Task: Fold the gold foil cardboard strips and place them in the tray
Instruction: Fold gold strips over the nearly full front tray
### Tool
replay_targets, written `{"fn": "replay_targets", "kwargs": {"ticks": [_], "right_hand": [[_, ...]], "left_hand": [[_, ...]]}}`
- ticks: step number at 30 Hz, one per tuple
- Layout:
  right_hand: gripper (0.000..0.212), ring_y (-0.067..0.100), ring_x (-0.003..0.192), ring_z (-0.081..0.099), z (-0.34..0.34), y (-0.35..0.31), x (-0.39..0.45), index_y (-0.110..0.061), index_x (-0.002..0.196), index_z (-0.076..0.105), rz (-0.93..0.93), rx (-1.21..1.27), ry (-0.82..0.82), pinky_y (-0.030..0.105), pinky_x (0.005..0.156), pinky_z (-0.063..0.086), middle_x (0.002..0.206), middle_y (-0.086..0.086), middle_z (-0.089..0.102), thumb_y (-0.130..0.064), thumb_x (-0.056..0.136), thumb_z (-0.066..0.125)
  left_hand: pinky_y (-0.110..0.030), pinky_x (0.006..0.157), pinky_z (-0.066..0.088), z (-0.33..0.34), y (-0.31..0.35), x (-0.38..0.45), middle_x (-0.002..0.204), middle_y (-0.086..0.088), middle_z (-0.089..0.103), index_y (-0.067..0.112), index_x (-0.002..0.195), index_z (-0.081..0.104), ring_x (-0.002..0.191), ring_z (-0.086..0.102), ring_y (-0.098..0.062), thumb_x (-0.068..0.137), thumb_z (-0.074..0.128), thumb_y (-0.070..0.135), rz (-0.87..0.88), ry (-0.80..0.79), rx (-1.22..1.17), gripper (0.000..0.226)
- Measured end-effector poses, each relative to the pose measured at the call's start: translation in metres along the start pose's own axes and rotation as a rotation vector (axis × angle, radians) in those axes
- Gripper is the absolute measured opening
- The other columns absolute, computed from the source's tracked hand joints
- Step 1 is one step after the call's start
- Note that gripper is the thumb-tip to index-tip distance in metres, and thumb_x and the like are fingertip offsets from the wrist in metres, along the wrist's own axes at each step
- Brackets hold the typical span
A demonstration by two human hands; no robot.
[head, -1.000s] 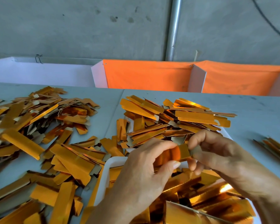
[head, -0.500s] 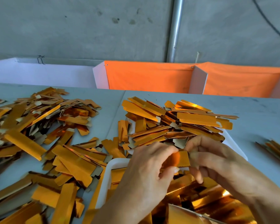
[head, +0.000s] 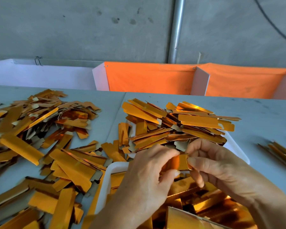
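Gold foil cardboard strip (head: 180, 161) sits pinched between both hands at lower centre of the frame, over the white tray (head: 111, 172); left hand (head: 144, 184) curls thumb and fingers round its left end; right hand (head: 221, 169) pinches its right end; folded strips (head: 180, 124) heap on the tray's far end; loose strips (head: 45, 138) cover the grey table (head: 262, 116) at left; orange fabric panels (head: 149, 76) stand beyond.
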State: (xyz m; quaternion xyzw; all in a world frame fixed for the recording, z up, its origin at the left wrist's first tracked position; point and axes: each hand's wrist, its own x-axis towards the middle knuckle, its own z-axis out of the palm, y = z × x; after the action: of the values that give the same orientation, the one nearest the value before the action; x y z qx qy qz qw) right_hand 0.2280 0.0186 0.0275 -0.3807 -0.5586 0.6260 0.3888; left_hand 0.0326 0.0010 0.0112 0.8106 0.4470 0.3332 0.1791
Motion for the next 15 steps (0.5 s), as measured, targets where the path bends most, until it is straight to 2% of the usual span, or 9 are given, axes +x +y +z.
{"fn": "replay_targets", "kwargs": {"ticks": [4, 10, 15], "right_hand": [[0.013, 0.019, 0.048, 0.055, 0.0027, -0.0010, -0.0009, -0.013, 0.085, 0.067, -0.013, -0.013, 0.022, 0.023, 0.049, 0.048, 0.060, 0.016, 0.058, -0.012, 0.072, 0.071], [0.017, 0.020, 0.049, 0.056, 0.0058, -0.0033, -0.0025, -0.010, 0.089, 0.063, -0.016, -0.057, 0.060, 0.024, 0.050, 0.049, 0.061, 0.016, 0.060, -0.013, 0.073, 0.067], [0.019, 0.021, 0.049, 0.057, 0.0089, -0.0044, -0.0034, -0.010, 0.091, 0.060, -0.035, -0.172, 0.101, 0.024, 0.052, 0.049, 0.060, 0.014, 0.061, -0.016, 0.073, 0.064]], "left_hand": [[-0.018, 0.098, 0.037, 0.0001, -0.0009, 0.0013, 0.121, 0.037, 0.032, 0.048, 0.129, 0.038, 0.115, 0.031, 0.010, 0.093, 0.049, 0.043, -0.001, 0.003, 0.005, 0.038], [-0.003, 0.086, 0.033, -0.0002, -0.0029, 0.0025, 0.120, 0.036, 0.035, 0.048, 0.128, 0.038, 0.112, 0.031, 0.014, 0.094, 0.047, 0.041, -0.005, -0.004, 0.001, 0.036], [-0.001, 0.085, 0.030, 0.0002, -0.0032, 0.0029, 0.119, 0.033, 0.036, 0.045, 0.128, 0.039, 0.112, 0.031, 0.014, 0.095, 0.045, 0.039, 0.012, 0.000, 0.007, 0.034]]}}
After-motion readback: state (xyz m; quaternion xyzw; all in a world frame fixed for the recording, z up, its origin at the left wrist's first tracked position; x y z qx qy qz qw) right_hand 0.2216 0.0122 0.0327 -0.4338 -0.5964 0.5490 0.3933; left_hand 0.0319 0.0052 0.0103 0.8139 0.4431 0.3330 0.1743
